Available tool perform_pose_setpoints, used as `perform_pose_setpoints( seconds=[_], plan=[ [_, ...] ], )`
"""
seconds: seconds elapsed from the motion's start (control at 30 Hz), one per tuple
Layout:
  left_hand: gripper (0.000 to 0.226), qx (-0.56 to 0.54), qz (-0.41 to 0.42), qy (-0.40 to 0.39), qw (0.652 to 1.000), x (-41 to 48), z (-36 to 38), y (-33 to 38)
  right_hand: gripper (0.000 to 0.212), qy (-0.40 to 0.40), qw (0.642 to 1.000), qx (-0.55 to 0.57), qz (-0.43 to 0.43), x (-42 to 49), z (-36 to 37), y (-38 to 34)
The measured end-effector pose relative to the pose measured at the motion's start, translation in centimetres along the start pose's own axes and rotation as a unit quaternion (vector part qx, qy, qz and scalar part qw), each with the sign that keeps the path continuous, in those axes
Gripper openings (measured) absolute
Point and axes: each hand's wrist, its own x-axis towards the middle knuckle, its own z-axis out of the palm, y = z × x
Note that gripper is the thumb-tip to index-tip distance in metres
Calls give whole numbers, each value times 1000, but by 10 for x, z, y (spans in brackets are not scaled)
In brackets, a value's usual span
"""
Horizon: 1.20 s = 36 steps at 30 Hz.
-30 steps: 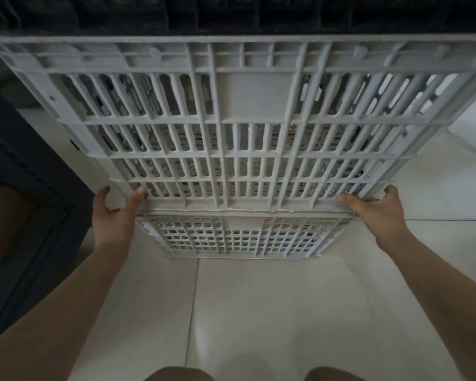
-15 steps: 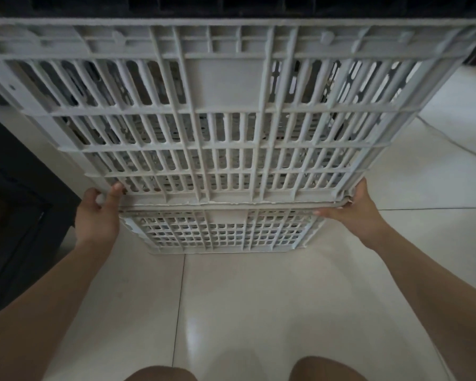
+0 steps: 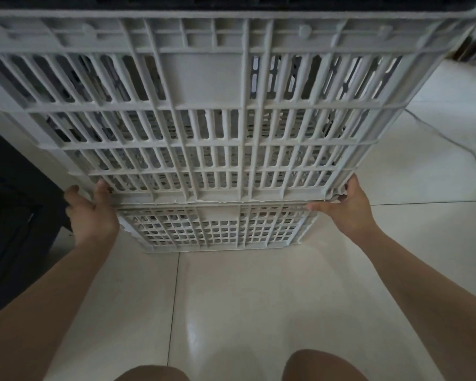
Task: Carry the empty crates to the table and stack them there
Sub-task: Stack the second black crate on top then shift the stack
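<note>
A person stands over a stack of grey slatted crates on a pale tiled floor (image 3: 259, 298), both bare arms stretched down to it. The top crate (image 3: 212, 105) fills most of the view, its ribbed side wall facing the person and its rim running across the top of the view. Beneath it a second crate (image 3: 212, 229) shows as a narrower band of smaller grid holes, resting on the tiles. The left hand (image 3: 92, 215) is at the top crate's lower left corner, thumb pressed on the front of the bottom edge, the other fingers curled round the corner out of sight. The right hand (image 3: 346, 204) is at the lower right corner, thumb up along the side edge, fingers reaching in along the seam between the two crates. Both hands grip the top crate; I cannot tell whether it has left the one below. A dark piece of furniture (image 3: 8, 215) stands just left of the stack. A thin cable (image 3: 451, 141) trails over the tiles on the right. The person's bare knees (image 3: 322, 364) show at the bottom edge.
</note>
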Motion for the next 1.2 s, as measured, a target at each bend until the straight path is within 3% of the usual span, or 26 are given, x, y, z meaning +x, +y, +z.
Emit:
perform_pose_setpoints(
  seconds=[0.2,0.3,0.37,0.43,0.5,0.6,0.67,0.9,1.2],
  plan=[
    [66,7,7,32,999,-3,5,1,77,-17,1000,-22,-13,3,-1,5],
    [72,-20,-7,38,999,-2,7,-1,86,-67,998,-14,3,6,-3,0],
    [75,-21,-19,45,999,-2,8,-1,85,-136,988,58,45,8,-11,-5],
    [76,-10,-24,45,999,-3,8,0,64,-168,968,160,92,8,-19,-10],
    [72,6,-17,36,999,-3,8,1,54,-129,965,207,95,8,-22,-8],
    [66,19,-13,30,999,-2,7,2,82,-33,974,204,93,7,-15,-3],
    [63,25,-18,33,999,-2,8,3,90,-11,977,193,89,8,-12,-3],
    [63,21,-9,63,998,-2,12,1,85,6,988,133,74,15,-17,-6],
    [56,19,19,62,998,0,13,-6,100,-29,991,107,80,21,-17,-7]
  ],
)
